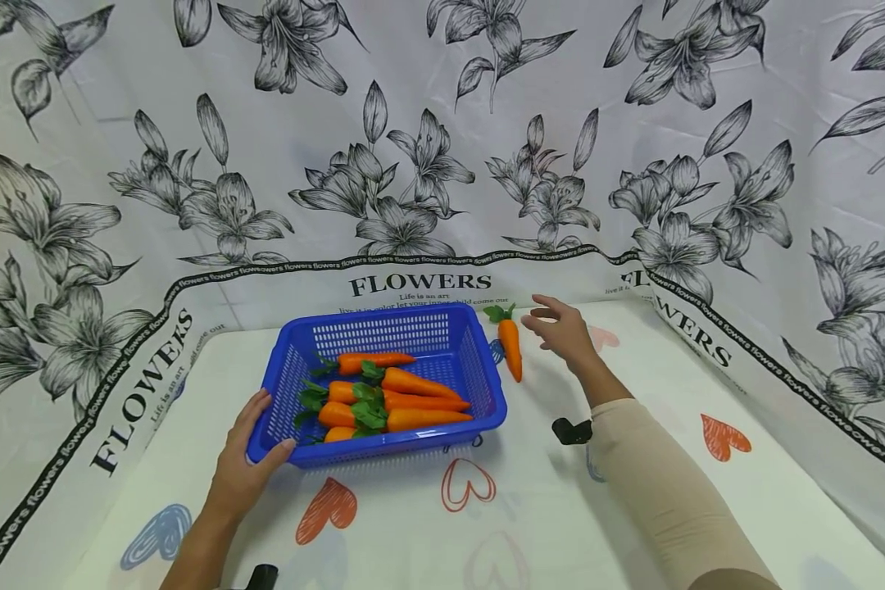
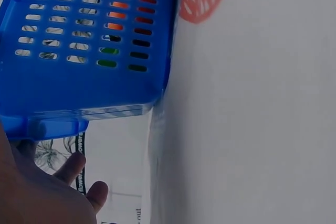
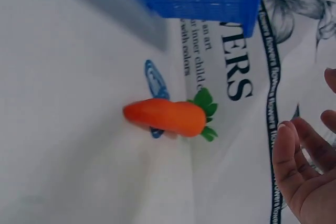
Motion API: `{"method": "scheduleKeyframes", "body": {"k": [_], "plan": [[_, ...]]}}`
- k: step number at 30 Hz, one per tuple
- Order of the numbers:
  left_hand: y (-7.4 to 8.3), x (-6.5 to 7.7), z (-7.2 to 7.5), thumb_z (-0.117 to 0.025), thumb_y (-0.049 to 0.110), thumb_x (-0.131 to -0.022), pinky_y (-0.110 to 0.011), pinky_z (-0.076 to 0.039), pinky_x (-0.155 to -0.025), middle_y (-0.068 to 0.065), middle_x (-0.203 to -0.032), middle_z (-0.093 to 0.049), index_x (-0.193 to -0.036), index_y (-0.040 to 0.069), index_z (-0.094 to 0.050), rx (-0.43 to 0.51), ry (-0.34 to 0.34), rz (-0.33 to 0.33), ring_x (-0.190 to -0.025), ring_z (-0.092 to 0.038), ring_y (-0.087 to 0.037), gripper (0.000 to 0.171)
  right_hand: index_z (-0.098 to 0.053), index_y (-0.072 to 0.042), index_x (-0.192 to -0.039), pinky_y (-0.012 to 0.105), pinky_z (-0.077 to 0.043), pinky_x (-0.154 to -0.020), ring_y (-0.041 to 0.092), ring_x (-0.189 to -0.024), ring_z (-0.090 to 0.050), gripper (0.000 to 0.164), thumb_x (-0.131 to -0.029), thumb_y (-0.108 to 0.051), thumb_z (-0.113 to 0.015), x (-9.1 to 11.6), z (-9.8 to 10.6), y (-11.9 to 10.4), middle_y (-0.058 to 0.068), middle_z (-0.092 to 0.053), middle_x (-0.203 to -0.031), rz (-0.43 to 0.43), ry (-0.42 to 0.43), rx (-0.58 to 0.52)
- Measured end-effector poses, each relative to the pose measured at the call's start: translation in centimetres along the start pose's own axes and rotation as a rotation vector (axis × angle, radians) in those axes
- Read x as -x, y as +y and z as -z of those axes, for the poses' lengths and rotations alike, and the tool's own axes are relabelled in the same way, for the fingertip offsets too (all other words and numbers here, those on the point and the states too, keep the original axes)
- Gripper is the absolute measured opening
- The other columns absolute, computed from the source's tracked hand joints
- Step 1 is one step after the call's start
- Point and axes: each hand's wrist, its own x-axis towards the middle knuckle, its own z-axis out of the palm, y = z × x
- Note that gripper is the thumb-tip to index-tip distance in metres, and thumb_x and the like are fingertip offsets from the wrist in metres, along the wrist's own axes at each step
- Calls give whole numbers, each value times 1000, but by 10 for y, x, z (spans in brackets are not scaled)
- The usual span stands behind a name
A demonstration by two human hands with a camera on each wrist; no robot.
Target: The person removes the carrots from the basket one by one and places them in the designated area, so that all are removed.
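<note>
A blue plastic basket with slotted walls sits on the table, several orange carrots with green leafy tops lying inside it. At its near left corner, my left hand grips the rim, thumb on the near side and fingers along the left side. In the left wrist view, some of those fingers show past the basket's rim. One single carrot lies on the table just right of the basket, leaves pointing away. My right hand hovers to the right of this carrot, fingers loosely bent and apart, holding nothing.
The white tabletop is covered with a cloth printed with red and blue hearts. Behind and on both sides hangs a white curtain with black flower drawings and a lettered band.
</note>
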Motion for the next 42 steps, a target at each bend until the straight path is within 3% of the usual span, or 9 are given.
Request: {"method": "scheduleKeyframes", "body": {"k": [7,13,23,34,42], "plan": [[-2,0,2,-60,33,-79,-65,-32,-76,13,-142,-8,-138,34,-18,-22,-57,21,-121,-21,-40,72,-46,-27,-125,35,-51,-63,23,-84,-57,51,-78,-36,-63,28,17,-37,7,-55,-112,102,-24,-166],[-2,-2,6,-59,33,-80,-65,-32,-75,11,-143,-7,-138,34,-17,-31,-76,18,-120,-21,-42,72,-45,-23,-126,38,-51,-63,32,-84,-55,49,-80,-32,-61,51,27,-64,10,-56,-109,212,-44,-296],[0,-4,10,-58,33,-81,-65,-31,-77,12,-143,-6,-138,35,-16,-21,-88,47,-120,-21,-42,71,-44,-12,-126,40,-50,-64,37,-84,-52,43,-86,-22,-54,84,32,-88,21,-54,-107,334,-67,-473],[4,-9,10,-58,35,-80,-63,-32,-76,11,-143,-5,-138,35,-14,-38,-89,62,-118,-23,-44,72,-45,-10,-125,42,-49,-65,38,-85,-52,40,-87,-19,-52,89,30,-108,21,-55,-106,442,-65,-490],[2,-6,7,-57,35,-80,-63,-32,-76,14,-142,-5,-138,35,-15,-12,-95,68,-118,-23,-44,72,-44,-4,-125,44,-48,-67,39,-85,-51,41,-86,-16,-51,84,28,-126,28,-51,-105,515,-108,-588]]}}
